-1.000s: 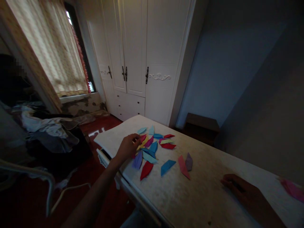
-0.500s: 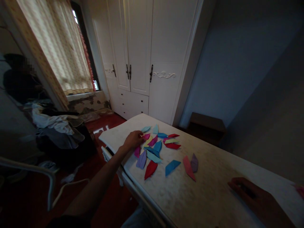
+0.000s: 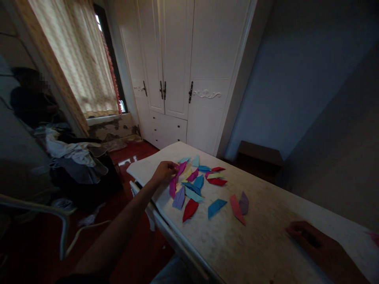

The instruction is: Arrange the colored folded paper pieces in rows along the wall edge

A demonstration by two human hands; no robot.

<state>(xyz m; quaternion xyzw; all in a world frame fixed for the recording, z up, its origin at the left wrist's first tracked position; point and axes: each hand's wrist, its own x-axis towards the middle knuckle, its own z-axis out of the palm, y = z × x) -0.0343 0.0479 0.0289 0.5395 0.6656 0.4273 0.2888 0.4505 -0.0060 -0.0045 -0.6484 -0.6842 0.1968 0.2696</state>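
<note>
My left hand [image 3: 164,172] is at the left edge of a spread of folded paper pieces, thumb and fingers pinched on the near end of a magenta folded paper piece [image 3: 182,168]. Close by lie another magenta piece [image 3: 172,188], a yellow piece [image 3: 186,174], a lilac piece [image 3: 179,198] and several blue ones. A red piece [image 3: 190,210], a blue piece [image 3: 217,208], a pink piece [image 3: 237,210] and a purple piece [image 3: 244,202] lie nearer me. My right hand [image 3: 316,244] rests on the tabletop at the right, fingers curled, nothing visible in them.
The pale table [image 3: 266,244] has a drawer edge along its near left side. A white wardrobe [image 3: 207,122] stands behind it. Clothes [image 3: 74,154] are heaped at the left, and a metal frame [image 3: 63,228] is nearer. Something pink [image 3: 374,237] lies at the far right edge.
My left hand has drawn slightly left, and more of the magenta piece in its fingers shows. My right hand stays where it was. The view has shifted a little.
</note>
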